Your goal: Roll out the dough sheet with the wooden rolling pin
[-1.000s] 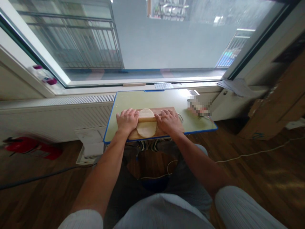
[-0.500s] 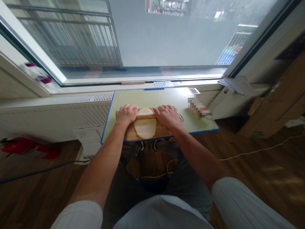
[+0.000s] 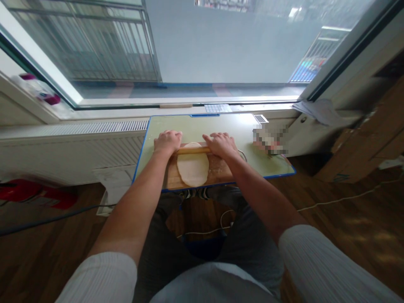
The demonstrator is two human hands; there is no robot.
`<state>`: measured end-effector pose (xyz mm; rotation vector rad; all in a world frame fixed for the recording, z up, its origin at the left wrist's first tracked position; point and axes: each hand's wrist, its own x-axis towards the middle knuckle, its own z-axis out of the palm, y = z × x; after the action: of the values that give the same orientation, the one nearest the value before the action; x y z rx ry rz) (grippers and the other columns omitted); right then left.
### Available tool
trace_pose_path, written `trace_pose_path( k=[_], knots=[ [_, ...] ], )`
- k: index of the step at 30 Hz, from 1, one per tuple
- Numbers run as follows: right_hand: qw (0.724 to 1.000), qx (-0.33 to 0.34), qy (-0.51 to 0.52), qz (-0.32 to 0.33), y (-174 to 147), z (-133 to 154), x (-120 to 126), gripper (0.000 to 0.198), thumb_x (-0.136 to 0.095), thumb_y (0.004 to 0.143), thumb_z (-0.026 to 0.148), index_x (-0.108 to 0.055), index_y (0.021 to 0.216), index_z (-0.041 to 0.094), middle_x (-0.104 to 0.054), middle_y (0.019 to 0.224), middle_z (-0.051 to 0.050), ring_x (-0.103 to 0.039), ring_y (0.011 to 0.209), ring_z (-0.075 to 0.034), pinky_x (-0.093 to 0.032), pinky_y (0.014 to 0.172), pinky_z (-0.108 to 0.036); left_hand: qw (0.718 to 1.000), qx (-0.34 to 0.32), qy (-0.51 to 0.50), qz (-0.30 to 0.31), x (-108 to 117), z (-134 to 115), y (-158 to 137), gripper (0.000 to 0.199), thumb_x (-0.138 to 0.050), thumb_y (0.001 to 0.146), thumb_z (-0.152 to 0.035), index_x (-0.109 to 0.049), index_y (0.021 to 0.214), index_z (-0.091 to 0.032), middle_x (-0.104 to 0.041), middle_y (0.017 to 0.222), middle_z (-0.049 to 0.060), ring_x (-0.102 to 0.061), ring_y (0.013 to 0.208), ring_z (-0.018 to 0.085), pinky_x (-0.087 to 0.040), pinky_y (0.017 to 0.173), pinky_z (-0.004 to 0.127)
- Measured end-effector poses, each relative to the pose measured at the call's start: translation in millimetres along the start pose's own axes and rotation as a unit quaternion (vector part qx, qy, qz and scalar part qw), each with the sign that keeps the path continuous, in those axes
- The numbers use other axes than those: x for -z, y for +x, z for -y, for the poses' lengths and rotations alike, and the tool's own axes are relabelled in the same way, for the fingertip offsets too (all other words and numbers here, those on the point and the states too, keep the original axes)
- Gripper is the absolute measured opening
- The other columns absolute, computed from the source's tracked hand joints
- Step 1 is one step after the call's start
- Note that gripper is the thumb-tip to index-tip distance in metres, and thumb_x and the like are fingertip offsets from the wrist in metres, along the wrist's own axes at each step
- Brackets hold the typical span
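A wooden rolling pin [image 3: 194, 150] lies crosswise over a flat, pale oval of dough [image 3: 193, 169]. My left hand [image 3: 168, 142] is closed over the pin's left end, and my right hand [image 3: 221, 144] is closed over its right end. Most of the dough shows on the near side of the pin, with a small strip beyond it. Under the dough is a wooden cutting board [image 3: 220, 169], dusted with what looks like flour. A metal loop handle [image 3: 243, 155] sticks out at the board's right side, partly behind my right wrist.
The board rests on a small pale-green table [image 3: 176, 123] with a blue rim. A blurred-out item [image 3: 270, 139] sits on its right side. Behind are a radiator [image 3: 116, 147] and a window. A red fire extinguisher [image 3: 38, 193] lies left; a cardboard box [image 3: 350, 155] stands right.
Both hands have pushed the rolling pin a little away from me, toward the dough's far edge. More of the dough's near part now shows. The view has shifted slightly.
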<state>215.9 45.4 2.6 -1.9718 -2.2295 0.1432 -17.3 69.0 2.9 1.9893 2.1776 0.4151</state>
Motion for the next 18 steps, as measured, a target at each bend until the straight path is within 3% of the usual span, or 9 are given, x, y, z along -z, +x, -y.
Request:
trace_pose_path(
  k=[6, 13, 15, 18],
  knots=[
    [0.997, -0.047, 0.054, -0.004, 22.4, 1.0, 2.3, 0.07, -0.033, 0.109, 0.072, -0.077, 0.134, 0.022, -0.074, 0.141, -0.016, -0.065, 0.13, -0.035, -0.047, 0.11, -0.048, 1.0, 0.01, 0.016, -0.02, -1.0, -3.9, 14.0, 0.058, -0.034, 0.106, -0.05, -0.08, 0.127, -0.023, -0.074, 0.142, 0.018, -0.066, 0.132, 0.04, -0.052, 0.11, 0.058],
    [0.997, -0.058, 0.049, -0.012, 45.5, 1.8, 4.9, 0.064, -0.035, 0.111, 0.064, -0.081, 0.118, 0.019, -0.08, 0.125, -0.019, -0.073, 0.119, -0.035, -0.053, 0.101, -0.043, 0.998, 0.032, 0.013, -0.061, 4.5, -8.7, 33.4, 0.059, -0.03, 0.107, -0.049, -0.079, 0.125, -0.021, -0.077, 0.133, 0.019, -0.068, 0.127, 0.038, -0.051, 0.107, 0.053],
    [0.997, -0.062, 0.047, -0.02, 52.5, 0.8, 3.4, 0.064, -0.036, 0.111, 0.063, -0.081, 0.117, 0.018, -0.08, 0.124, -0.02, -0.074, 0.118, -0.035, -0.053, 0.1, -0.043, 0.996, 0.015, 0.007, -0.087, 7.6, -10.5, 35.2, 0.06, -0.027, 0.108, -0.048, -0.078, 0.123, -0.02, -0.078, 0.13, 0.019, -0.069, 0.125, 0.038, -0.051, 0.106, 0.05],
    [0.996, -0.073, 0.043, -0.027, 60.0, -0.3, 0.7, 0.063, -0.036, 0.111, 0.061, -0.081, 0.119, 0.018, -0.08, 0.124, -0.02, -0.074, 0.118, -0.034, -0.053, 0.1, -0.042, 0.991, -0.072, -0.006, -0.113, 9.8, -11.9, 29.8, 0.057, -0.028, 0.109, -0.047, -0.078, 0.119, -0.02, -0.078, 0.127, 0.016, -0.067, 0.125, 0.035, -0.048, 0.108, 0.046]
  ],
)
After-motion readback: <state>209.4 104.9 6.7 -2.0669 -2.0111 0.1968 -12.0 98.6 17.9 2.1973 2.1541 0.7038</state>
